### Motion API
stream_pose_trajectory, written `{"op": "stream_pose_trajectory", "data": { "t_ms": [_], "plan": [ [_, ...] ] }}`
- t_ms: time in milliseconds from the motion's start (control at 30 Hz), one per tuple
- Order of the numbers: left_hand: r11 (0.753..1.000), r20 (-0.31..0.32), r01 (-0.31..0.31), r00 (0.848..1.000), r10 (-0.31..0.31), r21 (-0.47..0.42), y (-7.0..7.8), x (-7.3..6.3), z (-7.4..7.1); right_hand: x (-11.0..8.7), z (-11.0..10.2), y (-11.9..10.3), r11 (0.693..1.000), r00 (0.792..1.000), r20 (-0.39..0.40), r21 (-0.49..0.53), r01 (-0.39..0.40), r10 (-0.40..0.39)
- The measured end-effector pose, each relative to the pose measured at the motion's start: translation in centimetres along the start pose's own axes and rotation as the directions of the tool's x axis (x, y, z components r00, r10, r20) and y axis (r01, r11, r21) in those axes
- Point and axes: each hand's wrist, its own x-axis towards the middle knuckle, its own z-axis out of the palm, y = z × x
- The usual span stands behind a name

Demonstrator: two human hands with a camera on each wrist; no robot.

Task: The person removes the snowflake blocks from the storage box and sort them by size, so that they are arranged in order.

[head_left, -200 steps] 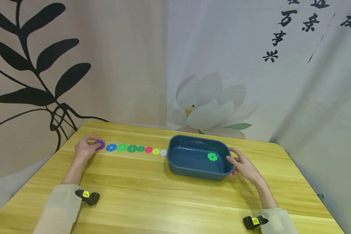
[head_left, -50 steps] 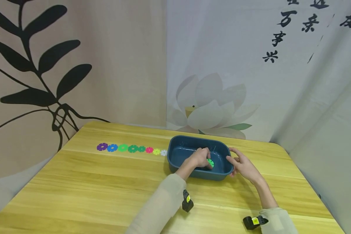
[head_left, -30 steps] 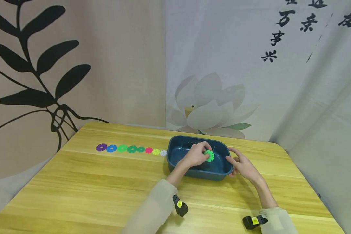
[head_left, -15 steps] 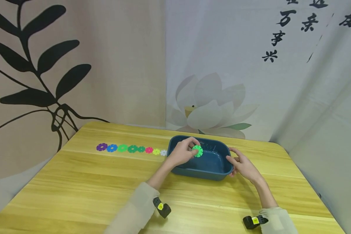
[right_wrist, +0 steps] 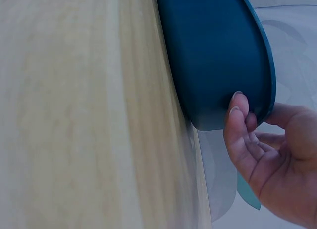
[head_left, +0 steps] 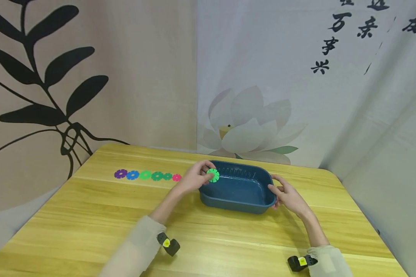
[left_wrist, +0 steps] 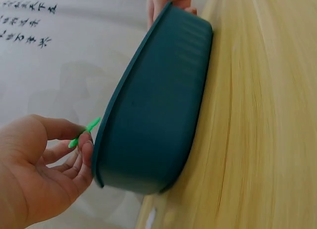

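Observation:
Between thumb and fingers my left hand pinches a bright green snowflake disc above the left end of a dark blue plastic basin. Seen edge-on in the left wrist view, the green disc is beside the basin's rim. My right hand holds the basin's right end, its fingers against the outer wall in the right wrist view. No disc shows inside the basin. Left of it lies a row of notched discs: purple, blue, light green, two dark green ones and pink.
The wooden table carries everything. Behind it hangs a curtain with printed leaves, a lotus and writing. My left hand covers the row's right end. Each forearm wears a small black wrist camera.
After leaving the purple disc at the row's left end, my left hand reached into the basin, picked up the green disc and carried it left. The right hand stayed on the basin.

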Motion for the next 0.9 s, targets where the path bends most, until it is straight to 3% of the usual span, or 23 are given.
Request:
{"op": "stream_pose_trajectory", "data": {
  "t_ms": [467,700,900],
  "plan": [
    [0.995,-0.105,0.054,0.993,-0.045,0.082,-2.0,-1.9,-4.9,0.0,0.0,0.1,1.0,1.0,-0.009,-0.009,-0.007,0.007],
    [0.985,-0.153,0.102,0.985,-0.081,0.137,-3.7,-3.3,-8.6,0.1,0.1,0.2,1.0,1.0,-0.003,0.005,-0.006,0.006],
    [0.974,-0.232,0.151,0.967,-0.109,0.171,-4.7,-4.6,-12.4,0.1,0.1,0.2,1.0,1.0,-0.007,0.002,-0.005,0.005]
  ]
}}
